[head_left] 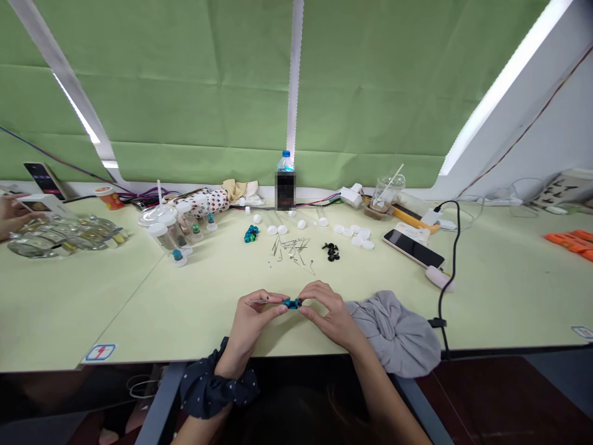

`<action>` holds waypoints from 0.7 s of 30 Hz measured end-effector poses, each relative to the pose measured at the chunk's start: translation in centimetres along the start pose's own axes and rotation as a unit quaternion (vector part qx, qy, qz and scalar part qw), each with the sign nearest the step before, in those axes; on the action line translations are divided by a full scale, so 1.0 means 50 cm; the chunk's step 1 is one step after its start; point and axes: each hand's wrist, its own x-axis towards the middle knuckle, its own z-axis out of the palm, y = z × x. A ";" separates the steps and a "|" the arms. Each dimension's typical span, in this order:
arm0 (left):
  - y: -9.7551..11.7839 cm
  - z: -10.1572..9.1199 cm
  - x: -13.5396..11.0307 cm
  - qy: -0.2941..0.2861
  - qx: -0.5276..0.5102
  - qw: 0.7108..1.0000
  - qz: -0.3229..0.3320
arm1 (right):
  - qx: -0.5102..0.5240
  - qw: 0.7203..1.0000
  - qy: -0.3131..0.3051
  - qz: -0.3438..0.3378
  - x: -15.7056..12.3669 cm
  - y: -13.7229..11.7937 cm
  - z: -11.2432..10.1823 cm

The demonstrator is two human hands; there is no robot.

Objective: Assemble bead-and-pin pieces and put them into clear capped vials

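A person's left hand (253, 315) and right hand (332, 315), each grip pinching one end, hold a small, oblong teal-and-black part (293, 304) above a pale yellow-green tabletop (152, 309), near scattered thin silvery metal pins (293, 247) and a cluster of round black pieces (331, 252).

Above the tabletop (491, 296), the left hand (254, 318) and right hand (331, 315) pinch a small teal-and-black part (291, 304) between them. Beyond it lie thin metal pins (296, 246), with teal pieces (251, 233) to their left, black pieces (332, 252) to their right, and white caps (364, 233) and a smartphone (414, 248) farther right.
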 end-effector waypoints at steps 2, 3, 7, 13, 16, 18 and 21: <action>0.001 0.000 0.000 -0.001 -0.003 1.000 0.000 | 0.002 1.000 0.003 0.003 0.000 -0.002 -0.001; 0.001 0.001 0.000 0.000 -0.002 1.000 0.000 | 0.003 1.000 0.005 0.004 0.000 -0.002 -0.001; 0.002 0.002 0.000 0.007 0.015 1.000 0.000 | -0.004 1.000 0.006 -0.005 0.000 -0.001 0.000; -0.001 0.003 0.000 -0.002 0.012 1.000 0.019 | -0.014 1.000 -0.001 -0.007 0.000 -0.002 -0.002; -0.003 0.001 0.000 0.000 0.023 0.999 0.028 | -0.016 1.000 -0.005 -0.004 0.000 -0.004 -0.004; -0.005 0.000 0.001 0.004 0.031 0.999 0.035 | -0.013 1.000 -0.008 -0.002 0.000 -0.006 -0.004; -0.005 0.000 0.002 0.011 0.041 0.998 0.043 | -0.009 1.000 -0.012 0.003 -0.001 -0.006 -0.003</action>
